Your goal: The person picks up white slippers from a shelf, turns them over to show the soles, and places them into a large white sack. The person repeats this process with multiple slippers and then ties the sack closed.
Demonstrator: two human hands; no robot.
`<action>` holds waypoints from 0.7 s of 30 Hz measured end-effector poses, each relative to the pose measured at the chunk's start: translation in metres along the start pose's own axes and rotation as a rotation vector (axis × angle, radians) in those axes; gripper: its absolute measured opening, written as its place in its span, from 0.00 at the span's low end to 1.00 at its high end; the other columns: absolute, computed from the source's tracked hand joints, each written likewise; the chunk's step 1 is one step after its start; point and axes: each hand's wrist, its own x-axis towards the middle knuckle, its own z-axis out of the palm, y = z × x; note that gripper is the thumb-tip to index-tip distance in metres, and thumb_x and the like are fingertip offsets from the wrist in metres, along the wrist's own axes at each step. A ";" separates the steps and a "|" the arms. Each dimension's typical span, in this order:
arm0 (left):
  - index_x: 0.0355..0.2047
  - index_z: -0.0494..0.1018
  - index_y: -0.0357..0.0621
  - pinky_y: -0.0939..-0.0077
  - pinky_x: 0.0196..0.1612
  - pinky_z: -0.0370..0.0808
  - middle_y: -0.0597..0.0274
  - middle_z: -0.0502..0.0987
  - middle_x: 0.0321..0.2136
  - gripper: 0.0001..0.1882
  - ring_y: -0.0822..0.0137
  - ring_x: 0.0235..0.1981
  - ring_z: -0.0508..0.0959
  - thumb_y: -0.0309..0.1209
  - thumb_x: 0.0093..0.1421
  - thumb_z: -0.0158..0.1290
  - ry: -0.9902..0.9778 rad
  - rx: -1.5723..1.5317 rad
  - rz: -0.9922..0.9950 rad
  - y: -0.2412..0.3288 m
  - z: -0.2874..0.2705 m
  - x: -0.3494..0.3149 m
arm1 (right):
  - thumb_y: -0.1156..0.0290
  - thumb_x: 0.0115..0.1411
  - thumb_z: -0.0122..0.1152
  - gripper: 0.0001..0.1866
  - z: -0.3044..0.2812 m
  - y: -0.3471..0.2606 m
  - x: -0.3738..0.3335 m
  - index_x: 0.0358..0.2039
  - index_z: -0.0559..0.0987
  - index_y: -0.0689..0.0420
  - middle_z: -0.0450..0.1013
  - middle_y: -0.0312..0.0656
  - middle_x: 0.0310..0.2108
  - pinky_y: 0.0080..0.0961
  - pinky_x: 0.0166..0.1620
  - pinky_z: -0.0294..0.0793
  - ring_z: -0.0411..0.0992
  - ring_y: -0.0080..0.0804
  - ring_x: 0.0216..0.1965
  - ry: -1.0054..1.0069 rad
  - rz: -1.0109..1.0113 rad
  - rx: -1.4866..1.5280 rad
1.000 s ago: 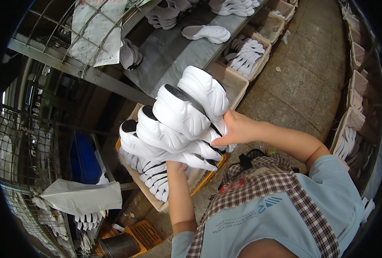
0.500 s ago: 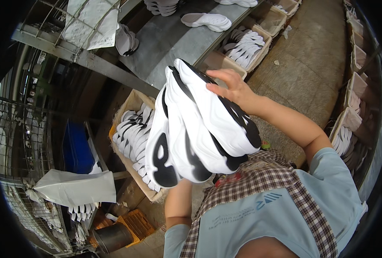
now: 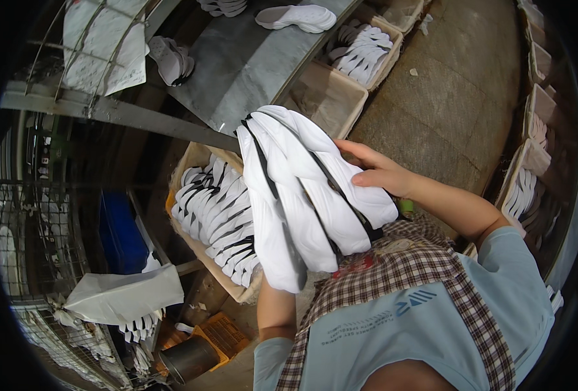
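Several white shoe soles with black undersides (image 3: 315, 195) are stacked overlapping in front of me, their sides fanned out. At the stack's right side, my right hand (image 3: 380, 171) is closed on the outermost sole, with the thumb on its white sidewall and the index finger along its edge. My left forearm (image 3: 276, 309) rises under the stack's lower left end. The soles hide my left hand, which bears the stack from below; its fingers do not show.
Left of the stack, a lined basket (image 3: 201, 257) is full of similar soles. A metal table (image 3: 230, 72) bears more soles beyond. Along its right edge stand plastic bins (image 3: 334, 98). At left are a wire rack (image 3: 25, 234), a blue bin (image 3: 123, 231) and an orange crate (image 3: 227, 332).
The stack has turned so its white sides face up, hiding the black bottoms. My right hand has slid down its edge toward me. The view has shifted slightly.
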 end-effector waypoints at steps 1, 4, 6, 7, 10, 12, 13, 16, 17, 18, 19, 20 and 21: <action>0.61 0.51 0.45 0.54 0.53 0.68 0.54 0.62 0.56 0.35 0.61 0.50 0.69 0.44 0.58 0.50 -0.008 -0.011 -0.005 -0.002 0.001 0.000 | 0.69 0.54 0.57 0.39 0.002 -0.003 0.001 0.64 0.51 0.56 0.58 0.48 0.57 0.26 0.51 0.65 0.64 0.30 0.48 -0.029 -0.048 0.038; 0.61 0.50 0.45 0.54 0.53 0.68 0.54 0.62 0.56 0.35 0.61 0.49 0.69 0.44 0.58 0.50 -0.064 -0.110 -0.017 -0.006 0.003 -0.008 | 0.70 0.50 0.59 0.41 0.001 -0.014 0.005 0.63 0.51 0.59 0.54 0.51 0.61 0.27 0.54 0.65 0.61 0.34 0.55 0.024 -0.095 0.260; 0.61 0.50 0.45 0.53 0.53 0.68 0.54 0.62 0.56 0.36 0.61 0.49 0.69 0.44 0.58 0.50 -0.152 -0.277 -0.037 -0.012 0.005 -0.019 | 0.66 0.50 0.54 0.41 -0.007 -0.023 0.006 0.63 0.51 0.60 0.59 0.52 0.57 0.29 0.51 0.71 0.67 0.39 0.52 0.010 -0.040 0.570; 0.61 0.50 0.45 0.53 0.53 0.68 0.54 0.62 0.56 0.36 0.61 0.49 0.69 0.44 0.57 0.50 -0.192 -0.358 -0.055 -0.014 0.006 -0.023 | 0.64 0.49 0.53 0.41 -0.012 -0.026 0.005 0.63 0.51 0.60 0.61 0.53 0.55 0.30 0.49 0.73 0.70 0.40 0.49 -0.059 -0.032 0.809; 0.61 0.49 0.45 0.52 0.53 0.67 0.54 0.62 0.56 0.36 0.61 0.49 0.69 0.44 0.57 0.51 -0.281 -0.477 -0.098 -0.024 0.006 -0.029 | 0.63 0.49 0.52 0.40 -0.021 -0.020 0.004 0.62 0.52 0.60 0.65 0.53 0.51 0.29 0.43 0.77 0.73 0.38 0.44 0.028 0.014 0.793; 0.61 0.49 0.46 0.52 0.53 0.67 0.54 0.62 0.56 0.37 0.61 0.48 0.69 0.44 0.57 0.51 -0.308 -0.514 -0.132 -0.031 0.006 -0.026 | 0.65 0.47 0.53 0.41 -0.025 -0.008 0.003 0.62 0.53 0.60 0.65 0.52 0.51 0.27 0.42 0.78 0.73 0.37 0.44 0.029 0.014 0.616; 0.61 0.49 0.46 0.51 0.53 0.67 0.53 0.62 0.56 0.37 0.61 0.48 0.69 0.44 0.57 0.51 -0.316 -0.530 -0.148 -0.034 0.006 -0.024 | 0.67 0.46 0.54 0.42 -0.024 0.001 0.004 0.63 0.51 0.62 0.63 0.53 0.53 0.27 0.46 0.75 0.70 0.37 0.47 0.037 0.018 0.525; 0.62 0.48 0.46 0.51 0.53 0.67 0.53 0.62 0.56 0.38 0.61 0.48 0.70 0.44 0.57 0.51 -0.338 -0.600 -0.190 -0.044 0.010 -0.019 | 0.69 0.46 0.53 0.42 -0.020 0.027 0.005 0.62 0.51 0.65 0.58 0.55 0.58 0.28 0.54 0.66 0.64 0.38 0.54 0.056 0.050 0.504; 0.62 0.48 0.46 0.51 0.53 0.67 0.53 0.62 0.56 0.38 0.61 0.48 0.70 0.44 0.56 0.52 -0.354 -0.627 -0.203 -0.045 0.012 -0.020 | 0.69 0.46 0.52 0.41 -0.024 0.033 0.003 0.62 0.52 0.64 0.58 0.54 0.57 0.31 0.55 0.66 0.64 0.40 0.55 0.030 0.091 0.668; 0.62 0.48 0.46 0.50 0.52 0.67 0.53 0.62 0.56 0.38 0.61 0.47 0.70 0.44 0.56 0.52 -0.350 -0.650 -0.209 -0.048 0.014 -0.022 | 0.69 0.46 0.52 0.40 -0.026 0.037 0.001 0.61 0.53 0.64 0.59 0.54 0.57 0.33 0.55 0.66 0.64 0.41 0.54 -0.008 0.066 0.812; 0.62 0.48 0.46 0.50 0.52 0.67 0.53 0.62 0.56 0.38 0.61 0.47 0.70 0.45 0.56 0.52 -0.366 -0.672 -0.222 -0.048 0.016 -0.022 | 0.68 0.47 0.51 0.40 -0.027 0.041 0.000 0.61 0.53 0.63 0.60 0.53 0.56 0.34 0.55 0.67 0.64 0.41 0.54 0.004 0.071 0.947; 0.62 0.48 0.46 0.50 0.52 0.67 0.53 0.62 0.56 0.38 0.61 0.47 0.70 0.45 0.56 0.52 -0.371 -0.698 -0.232 -0.050 0.018 -0.023 | 0.69 0.47 0.50 0.39 -0.030 0.044 0.000 0.61 0.53 0.61 0.61 0.53 0.55 0.35 0.54 0.68 0.65 0.42 0.53 -0.112 0.016 1.128; 0.62 0.48 0.46 0.50 0.52 0.67 0.53 0.62 0.56 0.39 0.61 0.47 0.70 0.45 0.56 0.52 -0.377 -0.709 -0.238 -0.049 0.019 -0.023 | 0.68 0.48 0.49 0.37 -0.033 0.045 -0.004 0.61 0.54 0.59 0.62 0.52 0.55 0.35 0.54 0.69 0.67 0.42 0.52 -0.119 0.059 1.231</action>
